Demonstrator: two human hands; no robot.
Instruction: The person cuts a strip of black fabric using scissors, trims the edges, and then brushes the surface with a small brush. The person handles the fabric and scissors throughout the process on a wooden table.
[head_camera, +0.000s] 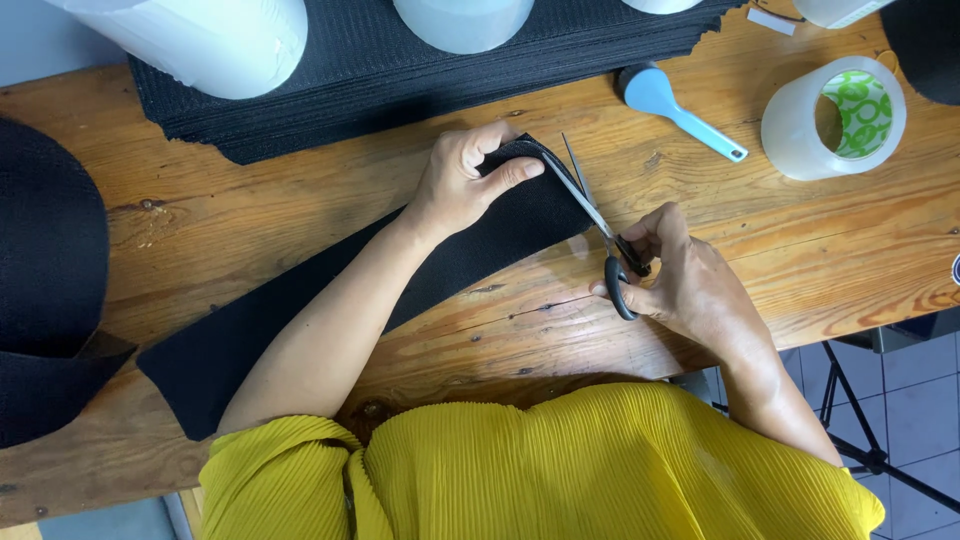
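Observation:
A long strip of black mesh fabric (300, 310) lies diagonally across the wooden table (300, 200). My left hand (465, 180) pinches the strip's far end, folded over near the table's middle. My right hand (680, 275) grips a pair of black-handled scissors (600, 225). Their blades point away from me and run along the folded end's right edge.
A stack of black mesh sheets (400, 70) lies at the back with white rolls (210, 40) on it. A clear tape roll (835, 118) and a blue-headed tool (670, 105) sit at back right. A big black fabric roll (45, 270) is at left.

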